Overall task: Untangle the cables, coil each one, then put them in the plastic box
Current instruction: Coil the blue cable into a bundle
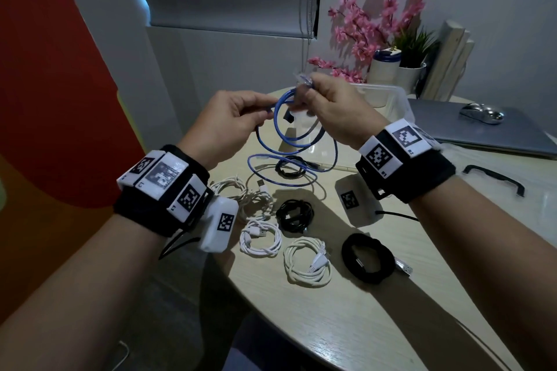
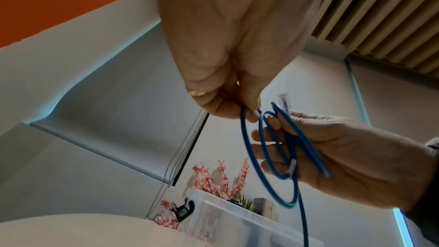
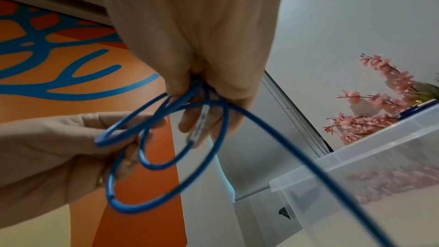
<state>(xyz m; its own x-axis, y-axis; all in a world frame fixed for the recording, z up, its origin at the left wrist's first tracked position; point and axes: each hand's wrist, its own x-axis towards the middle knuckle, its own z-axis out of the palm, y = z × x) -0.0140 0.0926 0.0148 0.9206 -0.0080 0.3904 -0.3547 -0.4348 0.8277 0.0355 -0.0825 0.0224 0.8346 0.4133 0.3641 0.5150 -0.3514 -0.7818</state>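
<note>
Both forearms reach in over round pale wood-grain table (image 1: 346,325), wrists strapped with black bands. Left hand (image 1: 229,120) raised, fingers curled, pinching blue ethernet cable (image 1: 289,135) at near side of its loops. Right hand (image 1: 328,105) level with it, fingers closed round gathered loops, clear plug (image 1: 303,80) sticking up past knuckles. Cable smooth, round, in several loose rings between hands; slack tail drops to tabletop, lying in one more loop. Beneath: coiled white cables (image 1: 307,262) and black cables (image 1: 367,262), apart from each other. Clear plastic box (image 1: 391,96) just behind right hand, translucent, square-rimmed
</note>
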